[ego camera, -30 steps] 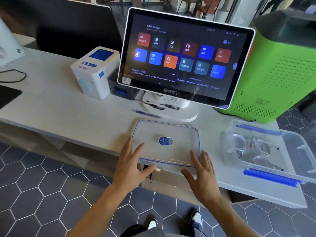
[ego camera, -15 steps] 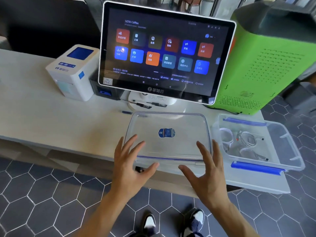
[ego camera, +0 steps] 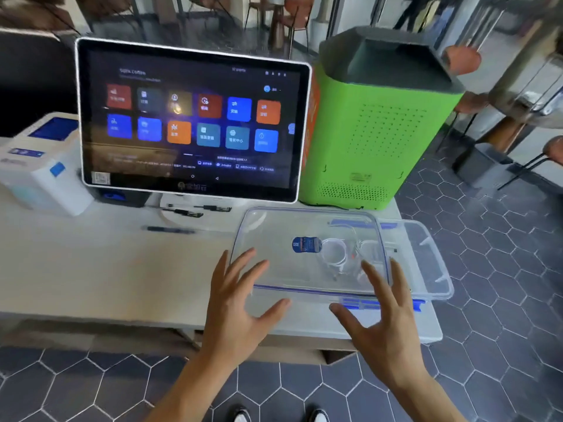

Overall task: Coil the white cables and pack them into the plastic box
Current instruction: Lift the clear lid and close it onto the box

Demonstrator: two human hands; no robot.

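- Your left hand [ego camera: 236, 303] and right hand [ego camera: 382, 318] grip the clear lid [ego camera: 283, 269] by its near edge, fingers spread wide on top.
- The lid partly covers the plastic box [ego camera: 432, 263] at the table's [ego camera: 91, 269] right end.
- Coiled white cables [ego camera: 335, 254] lie inside, blurred through the lid.

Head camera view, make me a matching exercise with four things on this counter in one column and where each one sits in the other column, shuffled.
Things:
1. clear lid
2. white coiled cables
3. touchscreen terminal
4. green machine

Places:
A. at the back right corner of the counter
B. inside the plastic box
C. between the left hand and right hand, partly over the box
D. standing behind the lid, on a white base

Pairs: 1-C, 2-B, 3-D, 4-A
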